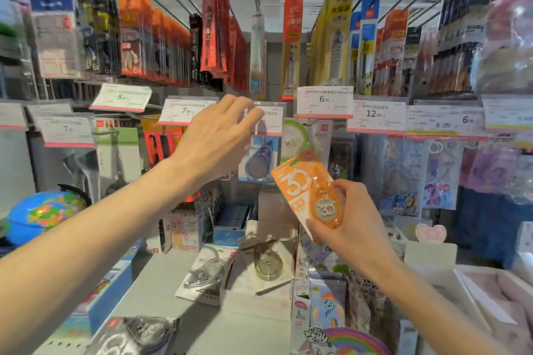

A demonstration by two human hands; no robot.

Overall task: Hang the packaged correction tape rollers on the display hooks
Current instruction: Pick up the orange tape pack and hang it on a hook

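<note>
Fingers [344, 190] of the right hand [350, 216] are clamped on an orange correction tape package [300, 190], thumb along its lower edge and fingertips over the clear blister that holds the orange roller. The card is tilted, its top leaning left and up toward the hooks, and it touches no hook. The left hand [215, 138] is raised higher, its fingers loosely curled and close together, their tips at the white price tag [269, 118] that hangs in front of a blue correction tape package [259, 157]. Whether those fingers pinch the tag or only touch it cannot be told. The blue package hangs on a display hook behind that tag, just left of the orange card. A green-and-white round package [294, 138] hangs just beside it, above the orange card's top edge.

On the grey shelf [161, 282] below lie more packaged rollers: a clear grey one [206, 272] and an olive-toned one [268, 263] side by side, and a dark one [138, 334] near the bottom edge of the view. A blue globe [43, 214] stands at the left, well apart from the hands. Cartoon pony packs [327, 301] stand under the right forearm
</note>
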